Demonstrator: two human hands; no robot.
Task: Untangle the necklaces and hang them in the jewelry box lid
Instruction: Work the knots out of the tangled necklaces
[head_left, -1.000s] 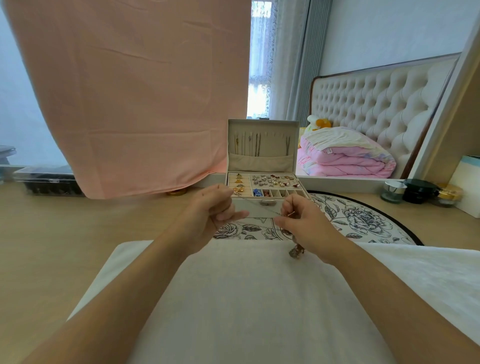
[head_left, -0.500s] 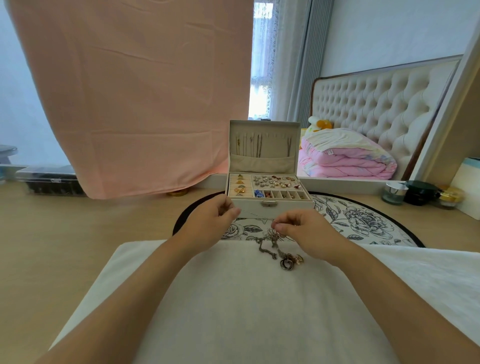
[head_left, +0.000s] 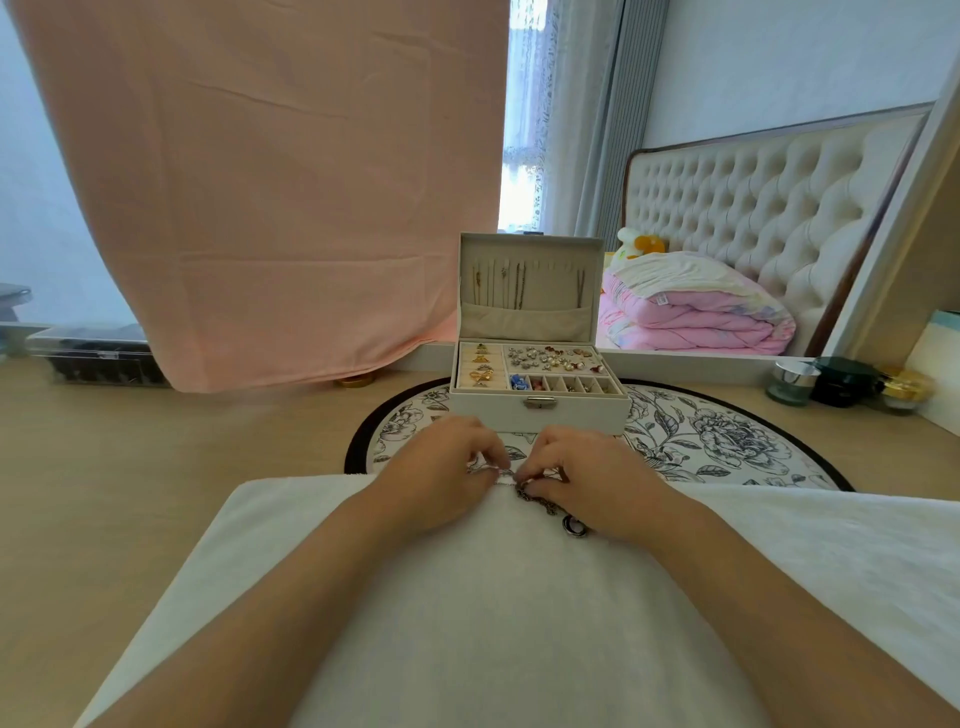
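Tangled necklaces (head_left: 540, 501) bunched at the far edge of the white towel (head_left: 467, 623), right between the two hands and partly hidden under the right one. Just in front of the jewelry box (head_left: 537, 413) but apart from it, with a strip of floral mat between.

Palm down, the left hand (head_left: 441, 470), fingers curled in, fingertips (head_left: 491, 465) pinching a thin pale strand at the clump's left end. Likewise palm down and curled, the right hand (head_left: 589, 480), pinching the darker chain at its fingertips. Thumbs hidden, so the exact grip hard to tell. Fingertips of the two hands almost meeting over the towel's edge.

Long axis of the clump running aslant, from the pinch point at far left toward near right, along the underside of the right hand. Ends there in a dark ring-shaped pendant (head_left: 574, 526) flat on the towel, just beside the heel of the right hand.

Beyond: box open, lid (head_left: 550, 260) upright, several chains (head_left: 519, 288) hanging straight down inside it above a pocket. Rings, earrings and beads in the tray compartments. Box standing on a round floral mat (head_left: 701, 441) on a pale wooden tabletop (head_left: 156, 467). Pink cloth (head_left: 260, 182) hanging behind at left, small jars (head_left: 844, 382) at right, a folded pink quilt (head_left: 691, 322) and tufted headboard (head_left: 753, 197) farther back.
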